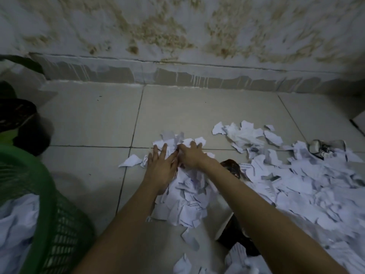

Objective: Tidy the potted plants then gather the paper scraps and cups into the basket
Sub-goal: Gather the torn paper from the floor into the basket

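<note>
White paper scraps [189, 198] lie heaped on the tiled floor in front of me and spread far to the right [308, 184]. My left hand [161, 167] lies flat on the near-left side of the heap, fingers straight. My right hand [190, 155] reaches across beside it, fingers spread over the scraps at the heap's far end. A green mesh basket [59, 218] stands at the lower left with white paper inside it. A dark cup [233, 169] pokes out of the scraps just right of my right forearm. Another cup [320, 146] lies on its side at the far right.
A dark pot [21, 119] with green leaves [25, 63] stands at the left by the wall. The stained wall and its skirting [177, 76] close off the far side. Bare floor tiles [94, 119] stretch between the pot and the scraps.
</note>
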{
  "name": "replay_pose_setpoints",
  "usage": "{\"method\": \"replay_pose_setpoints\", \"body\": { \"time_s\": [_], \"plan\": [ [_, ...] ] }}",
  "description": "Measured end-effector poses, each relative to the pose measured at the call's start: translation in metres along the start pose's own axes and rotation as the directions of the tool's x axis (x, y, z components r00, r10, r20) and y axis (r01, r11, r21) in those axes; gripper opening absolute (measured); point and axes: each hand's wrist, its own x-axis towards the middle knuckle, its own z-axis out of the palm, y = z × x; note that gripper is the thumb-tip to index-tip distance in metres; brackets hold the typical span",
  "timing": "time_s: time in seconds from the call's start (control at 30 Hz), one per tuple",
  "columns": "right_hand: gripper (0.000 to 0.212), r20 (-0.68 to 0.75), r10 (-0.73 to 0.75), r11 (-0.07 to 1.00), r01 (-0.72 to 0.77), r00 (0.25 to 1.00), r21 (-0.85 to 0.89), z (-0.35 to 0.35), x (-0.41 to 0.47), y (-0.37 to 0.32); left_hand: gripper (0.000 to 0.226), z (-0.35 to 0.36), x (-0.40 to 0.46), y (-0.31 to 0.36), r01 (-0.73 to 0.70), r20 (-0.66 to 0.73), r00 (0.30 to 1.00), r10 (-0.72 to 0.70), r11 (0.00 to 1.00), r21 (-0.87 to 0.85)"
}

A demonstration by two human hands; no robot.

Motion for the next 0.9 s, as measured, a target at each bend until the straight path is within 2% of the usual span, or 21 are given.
{"method": "replay_pose_setpoints", "body": {
  "time_s": [0.07, 0.17, 0.47, 0.53, 0.63, 0.73, 0.8, 0.83, 0.9],
  "plan": [
    [0.052, -0.032, -0.014, 0.999, 0.016, 0.999, 0.045, 0.009, -0.012, -0.006, 0.047, 0.002, -0.014, -0.001, 0.015, -0.013, 1.0, -0.015, 1.0, 0.004],
    [0.059, -0.026, -0.044, 0.998, 0.042, 0.999, -0.049, 0.018, -0.033, -0.007, 0.05, 0.007, -0.042, 0.003, 0.019, 0.001, 1.0, -0.019, 1.0, -0.006],
    [0.048, 0.08, -0.102, 0.965, 0.118, 0.992, -0.236, 0.041, -0.117, -0.021, 0.059, 0.003, -0.117, 0.018, 0.023, 0.146, 0.989, -0.02, 1.0, -0.017],
    [0.046, 0.098, -0.113, 0.955, 0.136, 0.989, -0.264, 0.049, -0.138, -0.022, 0.054, 0.001, -0.132, 0.02, 0.01, 0.165, 0.986, -0.002, 0.999, -0.05],
    [0.044, 0.136, -0.136, 0.941, 0.171, 0.981, -0.293, 0.06, -0.164, -0.02, 0.038, -0.006, -0.152, 0.021, -0.028, 0.164, 0.985, 0.06, 0.981, -0.191],
    [0.049, 0.188, -0.153, 0.935, 0.204, 0.97, -0.29, 0.07, -0.184, -0.011, 0.033, -0.013, -0.178, 0.018, -0.113, 0.07, 0.988, 0.138, 0.954, -0.278],
    [0.052, 0.155, -0.183, 0.955, 0.213, 0.971, -0.204, 0.075, -0.195, -0.001, 0.03, -0.014, -0.197, 0.015, -0.148, -0.112, 0.987, 0.117, 0.933, -0.329],
    [0.049, 0.056, -0.21, 0.97, 0.216, 0.976, -0.114, 0.076, -0.199, 0.003, 0.03, -0.012, -0.207, 0.014, -0.174, -0.227, 0.969, 0.095, 0.917, -0.359],
    [0.039, -0.261, -0.204, 0.962, 0.242, 0.944, 0.124, 0.078, -0.205, 0.007, 0.037, 0.0, -0.225, 0.011, -0.165, -0.406, 0.914, -0.006, 0.909, -0.384]
  ]
}}
